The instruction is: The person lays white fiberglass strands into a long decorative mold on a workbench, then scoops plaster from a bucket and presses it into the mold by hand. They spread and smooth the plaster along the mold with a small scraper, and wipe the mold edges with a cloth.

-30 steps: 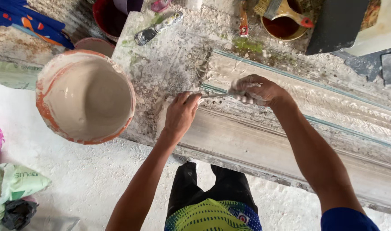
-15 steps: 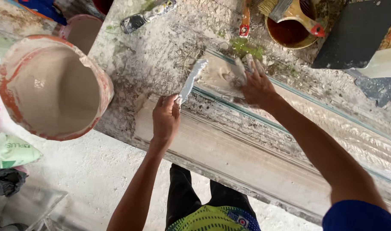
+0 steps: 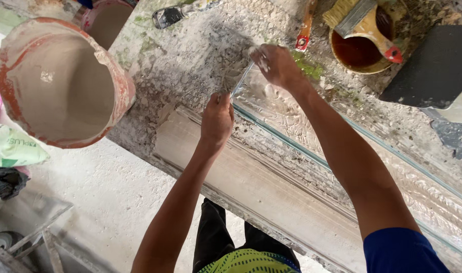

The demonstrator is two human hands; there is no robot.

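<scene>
My left hand (image 3: pixel 217 119) grips the near end of a thin metal blade (image 3: pixel 241 81) that lies at the end of a long ornate plaster mould (image 3: pixel 302 121) with pale green edge strips. My right hand (image 3: pixel 276 63), smeared with wet plaster, has its fingers curled on the blade's far tip. Both hands are at the mould's left end, on a rough plaster-crusted bench (image 3: pixel 190 55).
A large plaster-coated bucket (image 3: pixel 120 86) stands left of the bench, a smaller one (image 3: pixel 107 20) behind it. At the back are a tin of brown liquid (image 3: pixel 357 53) with a brush (image 3: pixel 362 17), an orange-handled tool (image 3: pixel 306 25), a dark-handled tool (image 3: pixel 175 14) and a dark board (image 3: pixel 433 65). A green bag (image 3: pixel 11 146) lies on the floor.
Both hands have moved up to the mould's left end. The right hand went from lying flat on the plaster to curling on the blade's tip. The view has shifted.
</scene>
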